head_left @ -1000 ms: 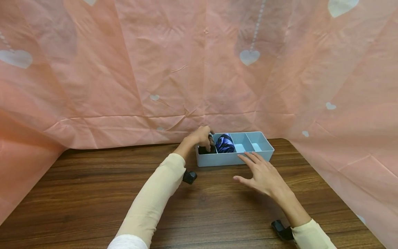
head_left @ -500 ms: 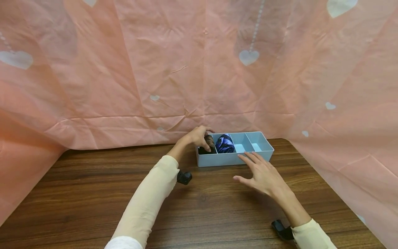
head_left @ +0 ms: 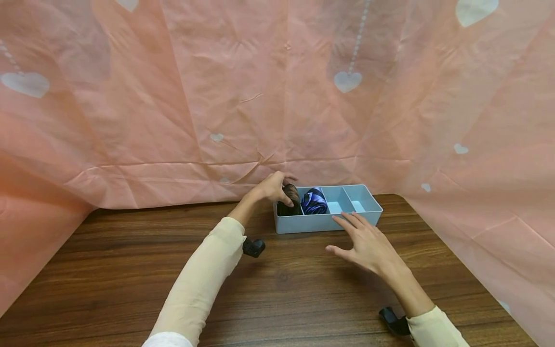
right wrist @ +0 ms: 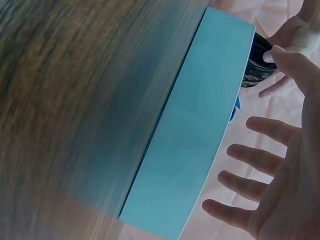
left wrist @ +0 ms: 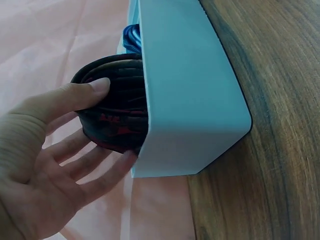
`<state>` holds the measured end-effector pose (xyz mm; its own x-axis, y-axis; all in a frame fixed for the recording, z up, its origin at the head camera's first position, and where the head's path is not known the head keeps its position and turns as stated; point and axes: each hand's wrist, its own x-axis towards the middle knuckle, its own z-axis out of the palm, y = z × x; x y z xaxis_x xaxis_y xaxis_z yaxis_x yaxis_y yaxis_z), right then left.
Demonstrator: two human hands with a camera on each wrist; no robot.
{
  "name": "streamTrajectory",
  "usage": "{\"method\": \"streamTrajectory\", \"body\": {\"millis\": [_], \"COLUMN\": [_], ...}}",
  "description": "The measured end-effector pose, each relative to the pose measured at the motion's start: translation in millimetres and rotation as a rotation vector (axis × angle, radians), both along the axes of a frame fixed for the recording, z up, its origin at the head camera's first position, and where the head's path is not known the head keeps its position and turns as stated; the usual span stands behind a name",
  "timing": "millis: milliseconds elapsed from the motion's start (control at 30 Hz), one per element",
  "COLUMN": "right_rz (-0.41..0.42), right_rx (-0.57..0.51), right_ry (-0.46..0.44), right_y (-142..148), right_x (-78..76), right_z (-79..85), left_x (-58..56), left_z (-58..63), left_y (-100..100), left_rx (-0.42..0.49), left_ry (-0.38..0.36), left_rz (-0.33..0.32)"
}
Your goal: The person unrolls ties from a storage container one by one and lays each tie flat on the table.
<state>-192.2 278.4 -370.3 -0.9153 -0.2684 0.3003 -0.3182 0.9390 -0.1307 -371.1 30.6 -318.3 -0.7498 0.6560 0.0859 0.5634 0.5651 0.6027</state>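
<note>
My left hand (head_left: 270, 189) is at the left end compartment of a light blue divided organizer box (head_left: 318, 224). Its thumb and fingers pinch a rolled-up dark patterned cloth (left wrist: 120, 117), which sticks up above the box rim in both wrist views. Reddish marks show on the cloth's layered folds in the left wrist view. In the neighbouring compartment sits a rolled-up blue and black satiny cloth (head_left: 314, 201). My right hand (head_left: 368, 246), fingers spread, has its fingertips right at the box's front rim and grips nothing.
The two right-hand compartments (head_left: 338, 205) show bare bottoms. Under the box is a brown wooden table (head_left: 282, 299). Close behind it hangs a pink curtain (head_left: 243, 120) with pale hearts. Black wrist mounts (head_left: 253, 247) stick out below the sleeves.
The left hand has drawn back slightly to the left, and the dark cloth shows more and stands higher in its compartment. My right hand stays in place.
</note>
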Motion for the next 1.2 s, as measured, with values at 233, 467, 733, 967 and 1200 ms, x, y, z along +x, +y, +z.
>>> {"method": "streamTrajectory", "body": {"millis": [233, 467, 733, 967, 1200], "right_rz": [0.004, 0.008, 0.002, -0.006, 0.0], "right_rx": [-0.001, -0.004, -0.009, -0.015, -0.013], "right_ry": [0.002, 0.008, -0.002, -0.007, 0.005], "right_y": [0, -1, -2, -2, -2], "right_x": [-1.3, -0.9, -2.2, -4.2, -4.5], "right_z": [-0.2, 1.6, 1.9, 1.4, 0.4], "left_x": [3.3, 5.9, 7.3, 6.8, 7.5], "left_z": [4.3, 4.8, 9.3, 12.3, 9.3], "left_y": [-4, -6, -6, -10, -20], "left_rx": [0.007, 0.04, 0.024, 0.056, 0.155], "left_ry": [-0.015, -0.103, -0.099, -0.129, -0.195], "left_rz": [0.017, 0.031, 0.035, 0.045, 0.042]}}
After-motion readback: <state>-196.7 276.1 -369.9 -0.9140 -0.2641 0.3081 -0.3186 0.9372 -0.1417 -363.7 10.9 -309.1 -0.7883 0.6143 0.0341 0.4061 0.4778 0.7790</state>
